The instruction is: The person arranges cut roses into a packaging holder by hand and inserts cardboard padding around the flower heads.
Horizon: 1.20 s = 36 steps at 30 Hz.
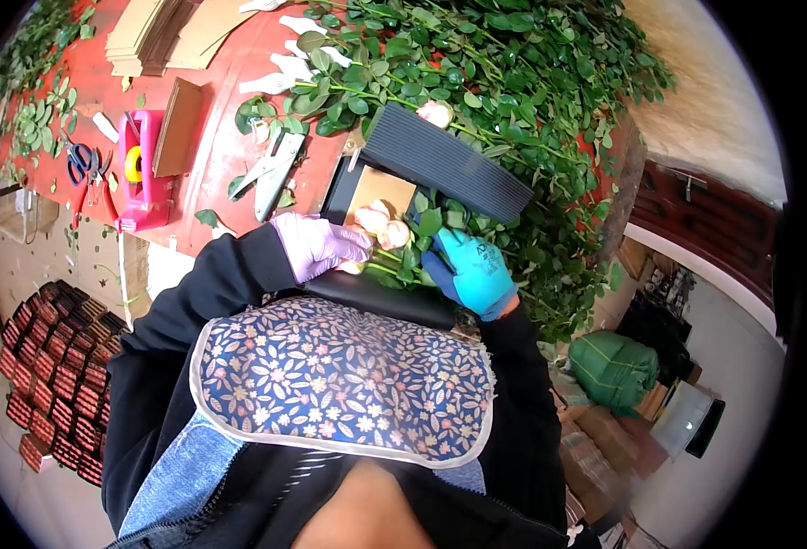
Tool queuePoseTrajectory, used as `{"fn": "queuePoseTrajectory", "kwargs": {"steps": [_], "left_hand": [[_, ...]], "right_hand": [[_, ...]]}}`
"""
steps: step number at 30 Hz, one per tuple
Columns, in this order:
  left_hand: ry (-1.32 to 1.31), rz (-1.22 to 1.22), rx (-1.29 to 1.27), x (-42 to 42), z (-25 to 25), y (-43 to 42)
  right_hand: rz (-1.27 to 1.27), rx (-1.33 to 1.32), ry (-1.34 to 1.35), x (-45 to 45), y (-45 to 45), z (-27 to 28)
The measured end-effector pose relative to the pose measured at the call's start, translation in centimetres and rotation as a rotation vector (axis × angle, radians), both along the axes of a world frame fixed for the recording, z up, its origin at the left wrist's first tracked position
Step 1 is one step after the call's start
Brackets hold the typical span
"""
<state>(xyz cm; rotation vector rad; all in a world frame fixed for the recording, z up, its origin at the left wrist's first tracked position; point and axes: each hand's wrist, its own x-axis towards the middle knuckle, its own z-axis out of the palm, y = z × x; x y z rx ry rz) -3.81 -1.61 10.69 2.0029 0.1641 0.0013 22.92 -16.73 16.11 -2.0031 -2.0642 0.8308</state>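
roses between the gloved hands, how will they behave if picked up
The roses are probably fragile, since the petals look thin and layered. Their slim stems may flex slightly, and the leaves along them could snag.

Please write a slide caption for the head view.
Gloved left hand and right hand handling pink roses at a red table.

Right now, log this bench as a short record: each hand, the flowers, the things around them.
Left hand: lilac-gloved, fingers at the pale pink roses
Right hand: blue-gloved, at the leafy stems; grip partly hidden
Flowers: by the near edge of a cardboard sheet
Beyond the hands: ridged dark board, heap of greenery
Toward the left: pink tape dispenser with a yellow roll
Surface: red table
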Motion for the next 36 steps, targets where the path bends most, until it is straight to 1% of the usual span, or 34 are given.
{"fn": "queuePoseTrajectory", "kwargs": {"steps": [1, 2, 4, 5, 6, 8, 9, 10, 12, 13, 16, 18, 20, 22, 23, 25, 26, 28, 29, 30, 32, 33, 34, 36], "left_hand": [[-0.004, 0.001, 0.015, 0.0, -0.1, 0.0], [-0.009, 0.002, 0.03, 0.0, -0.2, -0.1], [-0.035, 0.009, 0.041, 0.0, -0.5, -0.2], [-0.062, 0.016, 0.053, 0.0, -0.5, -0.2], [-0.059, 0.012, 0.058, 0.1, -0.3, -0.1], [0.0, -0.007, 0.047, 0.2, 0.2, 0.1], [0.004, -0.014, 0.053, 0.2, 0.4, 0.1], [-0.004, -0.011, 0.038, 0.2, 0.5, 0.2], [-0.006, -0.034, 0.031, 0.3, 0.5, 0.3], [-0.025, -0.028, 0.005, 0.4, 0.2, 0.3], [-0.011, -0.086, -0.007, 0.7, 0.8, 0.5], [-0.041, -0.041, 0.033, 0.8, 0.1, 0.3], [-0.11, -0.04, 0.186, 1.4, 0.5, 0.2], [-0.179, -0.011, 0.252, 2.1, 0.1, 0.0], [-0.176, -0.044, 0.255, 2.4, 0.3, -0.1], [-0.064, -0.083, 0.575, 3.0, 1.1, -0.2], [-0.147, -0.064, 0.587, 3.1, 0.3, -0.2], [-0.08, -0.121, 0.73, 3.0, 0.8, -0.3], [-0.12, -0.097, 0.735, 3.1, 0.9, -0.3], [-0.122, -0.113, 0.741, 2.8, 0.8, -0.5], [-0.17, -0.064, 0.798, 2.3, 0.3, -0.8], [-0.23, -0.03, 0.783, 2.3, 0.0, -0.7], [-0.229, -0.033, 0.783, 2.1, -0.1, -0.7], [-0.177, -0.051, 0.739, 1.8, -0.1, -0.8]], "right_hand": [[0.036, -0.04, -0.061, 0.1, 0.4, 0.4], [0.034, -0.042, -0.058, 0.0, 0.3, 0.2], [-0.021, 0.123, -0.014, -0.2, 0.2, -0.5], [0.069, 0.149, -0.115, 0.0, 0.0, -1.2], [0.065, 0.154, -0.113, -0.1, -0.1, -1.5], [0.119, 0.137, -0.256, -0.6, -0.1, -1.8], [0.134, 0.174, -0.317, -0.9, -0.1, -1.7], [0.122, 0.177, -0.312, -1.6, 0.1, -1.1], [0.11, 0.035, -0.514, -3.2, 0.8, 0.3], [0.116, -0.006, -0.558, -3.8, 1.2, 0.8], [0.082, 0.072, -0.554, -4.7, 2.3, 0.1], [0.093, 0.191, -0.549, -4.2, 2.2, -1.5], [0.069, 0.257, -0.511, -3.6, 1.8, -3.3], [0.11, 0.232, -0.478, -2.8, 1.5, -3.7], [0.116, 0.229, -0.487, -2.7, 1.5, -4.4], [0.136, 0.256, -0.525, -2.7, 1.5, -5.2], [0.112, 0.261, -0.523, -2.6, 1.6, -5.3], [0.144, 0.283, -0.513, -2.4, 1.9, -5.1], [0.144, 0.263, -0.422, -2.3, 2.2, -4.5], [0.127, 0.268, -0.42, -2.2, 2.3, -4.4], [0.134, 0.248, -0.383, -2.0, 2.4, -4.2], [0.146, 0.226, -0.337, -1.6, 2.4, -3.9], [0.144, 0.227, -0.335, -1.1, 2.5, -3.4], [0.26, 0.104, -0.218, -0.2, 2.6, -2.6]]}}
